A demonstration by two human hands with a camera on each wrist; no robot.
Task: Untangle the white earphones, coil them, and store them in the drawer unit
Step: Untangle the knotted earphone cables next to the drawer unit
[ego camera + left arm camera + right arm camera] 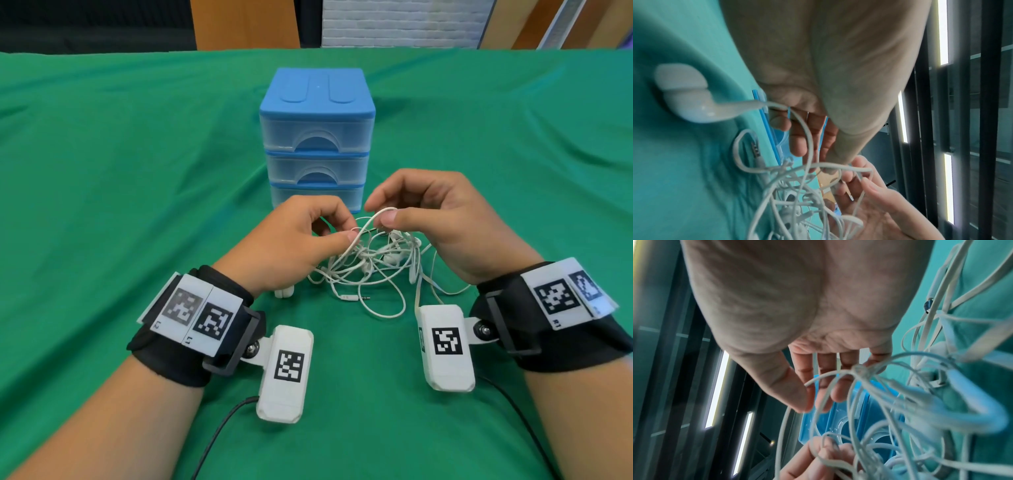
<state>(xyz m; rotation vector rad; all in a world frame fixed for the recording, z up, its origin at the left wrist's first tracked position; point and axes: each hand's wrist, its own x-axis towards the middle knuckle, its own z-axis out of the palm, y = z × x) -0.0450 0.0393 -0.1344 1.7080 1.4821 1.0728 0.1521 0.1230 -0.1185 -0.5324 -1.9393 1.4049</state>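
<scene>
The white earphones [371, 265] lie in a tangled heap on the green cloth, just in front of the blue drawer unit [317, 137], whose three clear drawers are all closed. My left hand [347, 229] pinches one strand between thumb and forefinger at the left of the tangle. My right hand [380, 211] pinches a raised loop of the same cable just beside it. One earbud [285, 293] rests on the cloth under my left wrist, large in the left wrist view as the earbud [692, 104]. The jack plug [364, 298] lies at the near side. In the right wrist view the cable tangle [900, 402] hangs before the drawer unit [849, 418].
The green cloth [137, 171] covers the whole table up to its far edge. Behind it are a wooden panel [245, 24] and a white brick wall [400, 22]. Black camera leads [219, 435] trail from both wrists toward me.
</scene>
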